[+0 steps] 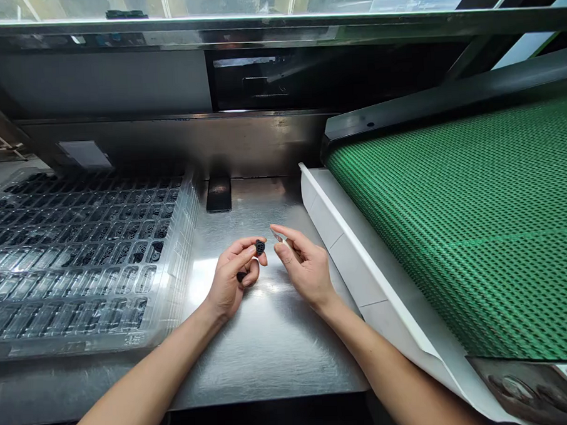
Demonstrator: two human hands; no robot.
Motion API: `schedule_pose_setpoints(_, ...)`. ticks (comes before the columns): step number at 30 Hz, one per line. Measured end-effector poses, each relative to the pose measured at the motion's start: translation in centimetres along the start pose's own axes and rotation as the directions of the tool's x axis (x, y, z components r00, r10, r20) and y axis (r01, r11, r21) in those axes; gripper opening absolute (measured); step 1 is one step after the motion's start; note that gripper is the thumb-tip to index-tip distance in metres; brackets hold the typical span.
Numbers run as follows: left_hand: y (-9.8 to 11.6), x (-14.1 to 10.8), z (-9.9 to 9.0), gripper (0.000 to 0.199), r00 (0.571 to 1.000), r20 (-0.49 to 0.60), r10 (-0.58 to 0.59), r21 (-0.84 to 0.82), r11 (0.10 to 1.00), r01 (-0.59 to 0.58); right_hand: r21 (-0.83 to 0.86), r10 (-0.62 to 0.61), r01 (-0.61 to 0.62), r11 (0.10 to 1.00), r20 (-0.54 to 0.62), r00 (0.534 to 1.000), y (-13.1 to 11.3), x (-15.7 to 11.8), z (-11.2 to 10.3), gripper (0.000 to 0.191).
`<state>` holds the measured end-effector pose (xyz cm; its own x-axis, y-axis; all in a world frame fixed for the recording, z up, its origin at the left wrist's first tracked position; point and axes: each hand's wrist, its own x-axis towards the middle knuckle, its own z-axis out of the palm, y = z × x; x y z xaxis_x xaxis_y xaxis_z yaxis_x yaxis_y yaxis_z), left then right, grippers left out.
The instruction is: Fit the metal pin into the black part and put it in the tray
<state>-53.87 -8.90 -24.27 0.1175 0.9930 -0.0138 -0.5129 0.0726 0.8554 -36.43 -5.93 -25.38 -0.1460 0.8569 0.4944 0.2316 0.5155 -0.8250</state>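
Note:
My left hand [234,274] pinches a small round black plastic part [260,247] between thumb and forefinger, its face with several holes turned to the right. A second black piece [241,277] shows at the curled lower fingers of the same hand. Just to the right, my right hand [307,265] is closed on a small pointed metal tool [277,236], most of which the fingers hide; its exact kind cannot be made out. The tool's tip is close to the black part, with a gap between them. Both hands are above a shiny metal table [271,357].
Stacked clear plastic trays [169,286] with black parts in many pockets stand at the left. A black phone-like slab [219,194] lies at the back. On the right, a white guard wall [356,259] borders a green mesh conveyor belt [471,210]. A metal ledge [266,34] crosses above.

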Motion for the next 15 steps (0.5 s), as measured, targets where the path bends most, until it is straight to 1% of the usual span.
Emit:
schedule_pose_setpoints(3, -0.2, -0.1, 0.2, 0.032, 0.999, 0.003, -0.046, -0.006, 0.999, 0.046, 0.010, 0.003, -0.003, 1.000, 0.020, 1.000, 0.1, 0.0, 0.2, 0.038)
schedule_pose_setpoints(6, -0.4, 0.0, 0.1, 0.031, 0.995, -0.043, -0.091, -0.055, 0.995, 0.088, -0.007, -0.023, 0.023, 1.000, 0.002, 1.000, -0.1, -0.1, 0.2, 0.032)
schedule_pose_setpoints(8, -0.7, 0.2, -0.2, 0.030, 0.988, -0.106, -0.111, -0.143, 0.985, 0.095, -0.037, -0.095, 0.094, 0.995, -0.006, 0.995, -0.2, -0.2, 0.2, 0.027)
schedule_pose_setpoints(9, -0.9, 0.4, -0.4, 0.030, 0.982, -0.146, -0.118, -0.190, 0.978, 0.089, -0.058, -0.154, 0.154, 0.986, 0.008, 0.988, -0.2, -0.4, 0.2, 0.025)
schedule_pose_setpoints(10, -1.1, 0.5, -0.6, 0.028, 0.974, -0.189, -0.123, -0.232, 0.970, 0.077, -0.082, -0.224, 0.227, 0.971, 0.040, 0.974, -0.2, -0.5, 0.3, 0.024)
schedule_pose_setpoints(12, -1.4, 0.7, -0.9, 0.026, 0.953, -0.272, -0.129, -0.290, 0.956, 0.047, -0.120, -0.350, 0.367, 0.922, 0.143, 0.926, 0.0, -0.8, 0.5, 0.023)
schedule_pose_setpoints(13, -1.5, 0.8, -0.9, 0.024, 0.944, -0.305, -0.129, -0.308, 0.951, 0.031, -0.128, -0.385, 0.413, 0.902, 0.198, 0.901, 0.1, -1.0, 0.7, 0.022)
schedule_pose_setpoints(15, -1.6, 0.8, -0.8, 0.021, 0.934, -0.337, -0.122, -0.337, 0.942, 0.001, -0.123, -0.398, 0.444, 0.888, 0.280, 0.873, 0.5, -1.3, 1.1, 0.023)
